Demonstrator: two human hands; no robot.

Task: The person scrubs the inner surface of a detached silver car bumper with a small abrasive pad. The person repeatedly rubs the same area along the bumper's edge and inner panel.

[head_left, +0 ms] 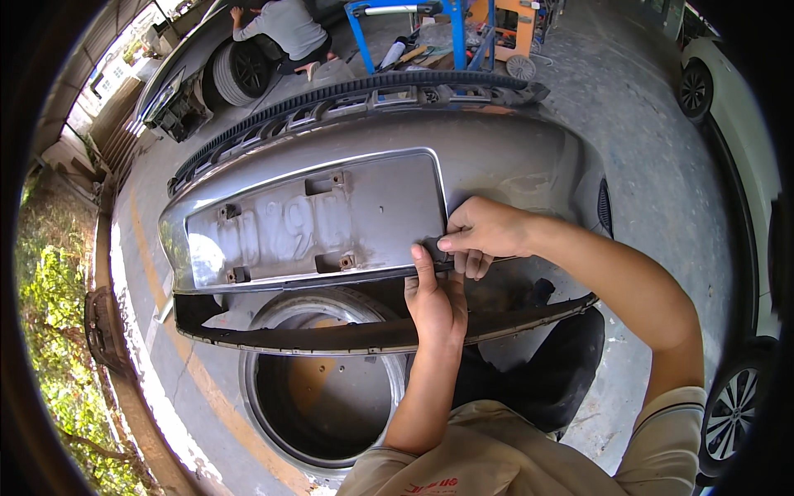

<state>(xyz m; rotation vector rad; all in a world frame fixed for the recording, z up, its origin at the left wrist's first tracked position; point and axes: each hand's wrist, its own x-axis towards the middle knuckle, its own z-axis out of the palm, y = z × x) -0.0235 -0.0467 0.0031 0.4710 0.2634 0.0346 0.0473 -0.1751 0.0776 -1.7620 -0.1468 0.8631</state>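
A grey car bumper (496, 165) lies across a metal drum (322, 397) on a concrete floor (653, 165). The right hand (484, 231) pinches the lower right corner of its recessed plate panel (331, 219), fingers closed on the edge. The left hand (434, 302) presses just below, thumb raised against it. Behind, another person (285, 29) crouches by a car wheel (240, 70).

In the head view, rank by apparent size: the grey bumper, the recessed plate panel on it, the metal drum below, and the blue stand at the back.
1. Grey bumper
2. Plate panel and metal drum: look alike, unranked.
3. Blue stand: smallest, but farthest away, so unsure.
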